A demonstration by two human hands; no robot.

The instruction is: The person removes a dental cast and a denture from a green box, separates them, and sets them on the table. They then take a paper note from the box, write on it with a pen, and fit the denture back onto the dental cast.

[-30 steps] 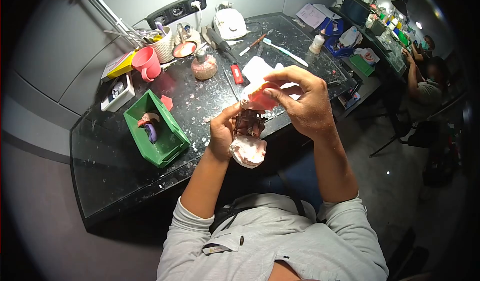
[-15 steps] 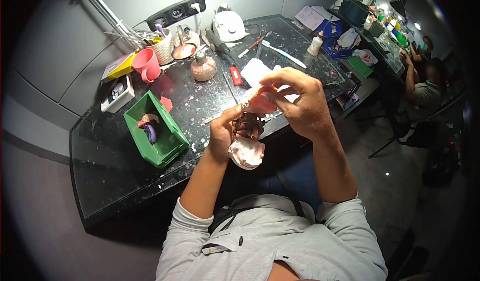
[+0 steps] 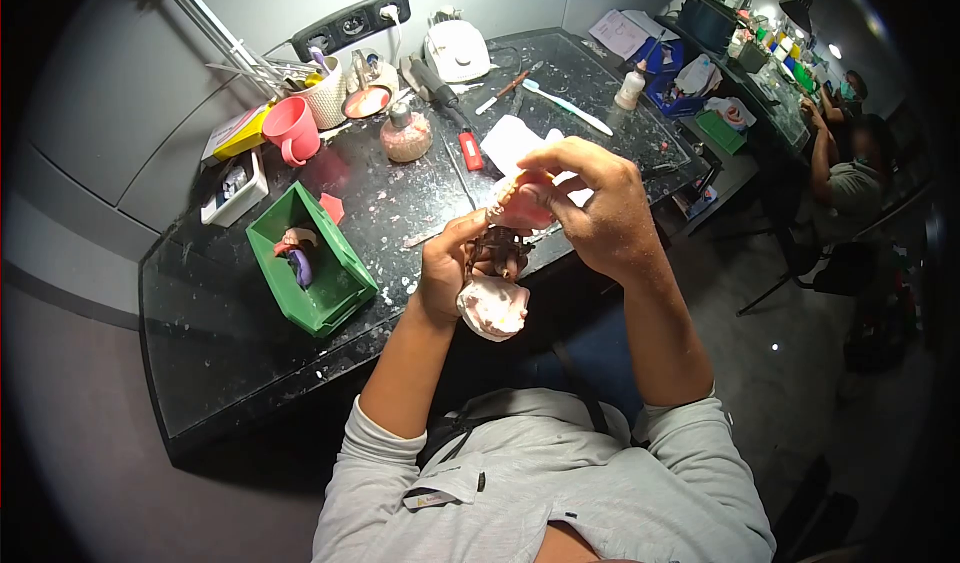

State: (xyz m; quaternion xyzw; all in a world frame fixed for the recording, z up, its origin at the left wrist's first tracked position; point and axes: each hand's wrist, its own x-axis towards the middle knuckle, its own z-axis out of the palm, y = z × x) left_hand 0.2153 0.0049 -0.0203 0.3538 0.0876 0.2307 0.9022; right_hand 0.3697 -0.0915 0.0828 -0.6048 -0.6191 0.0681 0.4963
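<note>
1. Left hand (image 3: 447, 268) grips a metal articulator (image 3: 497, 251), plaster cast (image 3: 495, 308) at its base; right hand (image 3: 600, 213) pinches the pink wax plate (image 3: 527, 203) just above the left.
2. A hard pinch could crack the plate (it looks thin).
3. A slack left grip could drop the cast past the bench (image 3: 250, 343) edge.

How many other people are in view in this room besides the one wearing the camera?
2. A person in a grey top sits at the far-right bench; a second person sits beyond, further along it. Others may be hidden past the frame's edge.
</note>
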